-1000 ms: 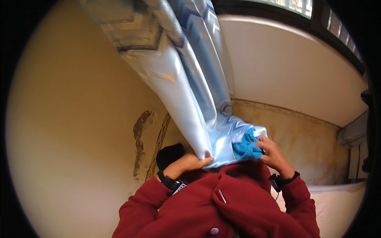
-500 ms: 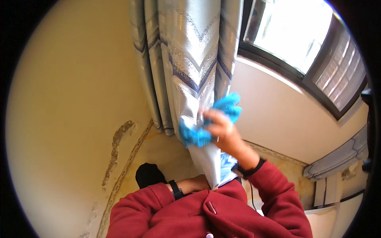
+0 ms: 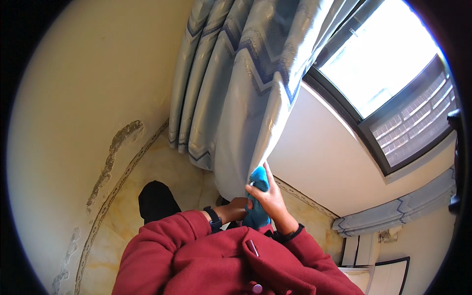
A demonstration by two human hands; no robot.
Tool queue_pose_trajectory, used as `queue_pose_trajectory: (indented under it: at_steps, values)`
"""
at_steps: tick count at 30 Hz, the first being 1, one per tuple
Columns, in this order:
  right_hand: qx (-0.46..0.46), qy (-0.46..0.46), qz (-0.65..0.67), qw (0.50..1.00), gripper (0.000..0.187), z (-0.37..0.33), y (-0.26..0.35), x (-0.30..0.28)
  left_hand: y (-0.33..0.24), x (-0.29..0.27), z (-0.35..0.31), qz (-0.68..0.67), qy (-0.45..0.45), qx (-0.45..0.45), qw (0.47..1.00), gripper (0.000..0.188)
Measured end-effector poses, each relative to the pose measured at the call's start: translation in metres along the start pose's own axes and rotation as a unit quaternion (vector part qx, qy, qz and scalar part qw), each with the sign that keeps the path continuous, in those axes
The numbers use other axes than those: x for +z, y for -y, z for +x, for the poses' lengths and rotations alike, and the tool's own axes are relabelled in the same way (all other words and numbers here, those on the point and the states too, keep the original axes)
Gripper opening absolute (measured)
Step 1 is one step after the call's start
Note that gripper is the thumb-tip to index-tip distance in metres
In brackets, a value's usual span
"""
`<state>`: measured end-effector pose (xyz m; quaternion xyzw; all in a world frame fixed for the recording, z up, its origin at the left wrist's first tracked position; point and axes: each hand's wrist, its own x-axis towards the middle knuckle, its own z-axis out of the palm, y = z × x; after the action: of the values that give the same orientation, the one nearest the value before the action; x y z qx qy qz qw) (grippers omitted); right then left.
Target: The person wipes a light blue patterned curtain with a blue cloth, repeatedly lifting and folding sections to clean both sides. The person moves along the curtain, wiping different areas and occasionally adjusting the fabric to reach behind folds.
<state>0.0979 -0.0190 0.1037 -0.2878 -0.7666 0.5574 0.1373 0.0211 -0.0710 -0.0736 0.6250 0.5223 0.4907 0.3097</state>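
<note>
A silvery grey-blue curtain (image 3: 246, 103) with zigzag bands hangs in folds in front of me. Its right edge is drawn down toward my lap. My right hand (image 3: 273, 200) is closed around a bright blue cloth (image 3: 259, 178), thumb across its front, against that edge of the curtain. Just left of it, low by my lap, my left hand (image 3: 233, 210) is closed at the curtain's lower edge. The cloth partly hides the left fingertips. The lower end of the cloth hangs between my wrists.
On the left is a cream wall (image 3: 93, 83) with a peeling patch (image 3: 112, 160) above a patterned border strip. A dark-framed window (image 3: 364, 125) stands at the upper right. Another curtain (image 3: 393, 211) lies gathered at the right. My dark shoe (image 3: 156, 201) rests on the tiled floor.
My right hand and the blue cloth have come down the curtain toward my left hand. The cloth, earlier spread around the curtain, is now bunched. The curtain's upper part slants right.
</note>
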Motion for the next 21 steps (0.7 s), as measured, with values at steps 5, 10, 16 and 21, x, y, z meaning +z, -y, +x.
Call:
queue_pose_trajectory:
  at_steps: [5,10,16,21]
  values:
    - [-0.004,-0.050,-0.027,0.998,0.093,0.016,0.001,0.014,0.026,0.026,0.012,0.100,-0.036,0.037,0.994,0.037]
    - [-0.041,-0.025,-0.078,0.996,0.086,0.018,-0.013,0.023,0.027,0.029,0.013,0.114,0.009,-0.021,0.993,0.040]
    - [-0.004,-0.082,0.158,0.984,0.015,0.020,-0.024,-0.001,-0.020,-0.018,-0.005,0.195,0.108,-0.175,0.959,0.044]
    - [0.004,-0.111,0.295,0.949,0.015,0.017,-0.033,-0.025,-0.067,-0.060,-0.029,0.054,-0.065,-0.157,0.984,0.058]
